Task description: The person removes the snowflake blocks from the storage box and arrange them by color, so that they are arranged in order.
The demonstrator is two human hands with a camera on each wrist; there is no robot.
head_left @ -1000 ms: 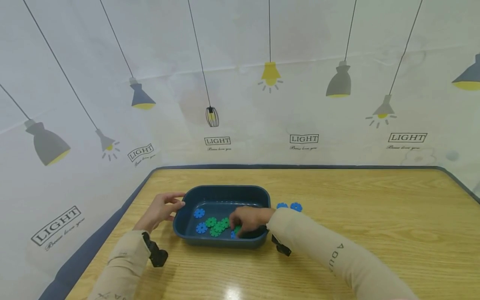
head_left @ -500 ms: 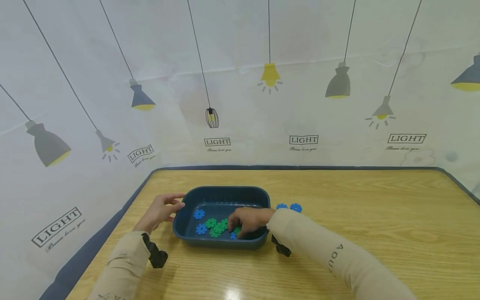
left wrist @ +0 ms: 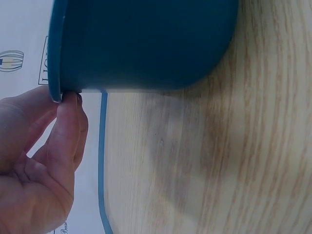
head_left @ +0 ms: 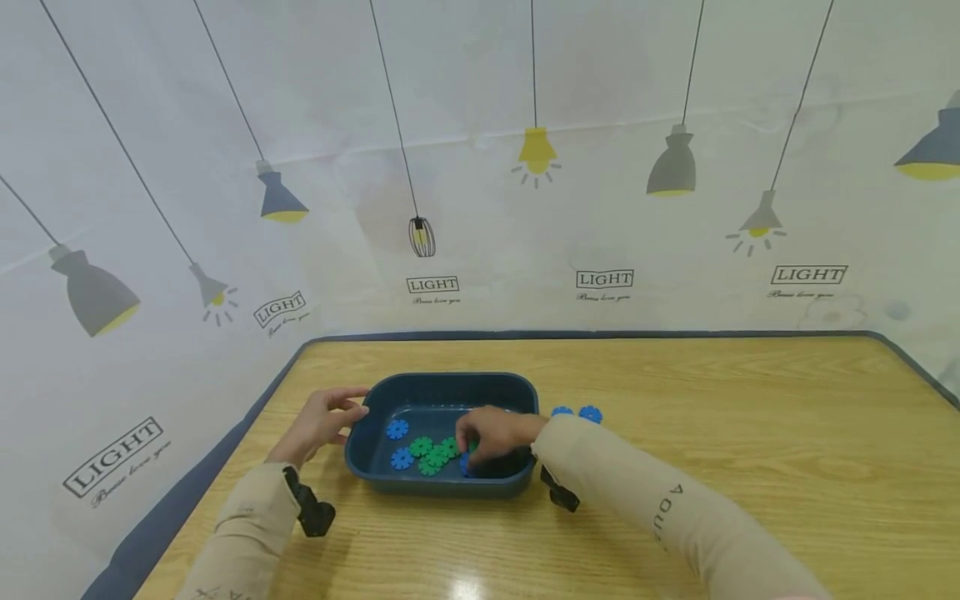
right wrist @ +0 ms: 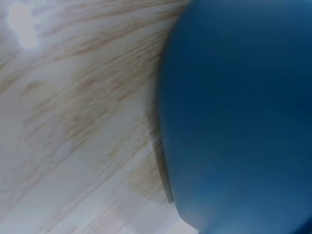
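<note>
A dark blue plastic basin [head_left: 442, 486] stands on the table. My left hand [head_left: 322, 421] grips its left rim, fingers and thumb at the lip; the left wrist view shows the hand [left wrist: 44, 161] right at the rim. My right hand [head_left: 495, 432] reaches inside at the right, fingers curled downward, pinching a blue snowflake disc [head_left: 465, 464] by its edge. A green disc [head_left: 473, 447] shows among those fingers, mostly hidden. Beside the hand lies a cluster of green notched discs [head_left: 433, 454], with two blue discs [head_left: 401, 458] farther left.
Two more blue discs [head_left: 590, 414] lie on the wooden table [head_left: 750, 433], just right of the basin and partly behind the right sleeve. A wall covering [head_left: 487, 192] printed with lamps rises behind the table. In the right wrist view the basin's outer wall [right wrist: 234, 117] fills the right side.
My right thumb and fingers have drawn closer together over the blue disc, and more of it shows beside them. The left hand and the basin stay in place.
</note>
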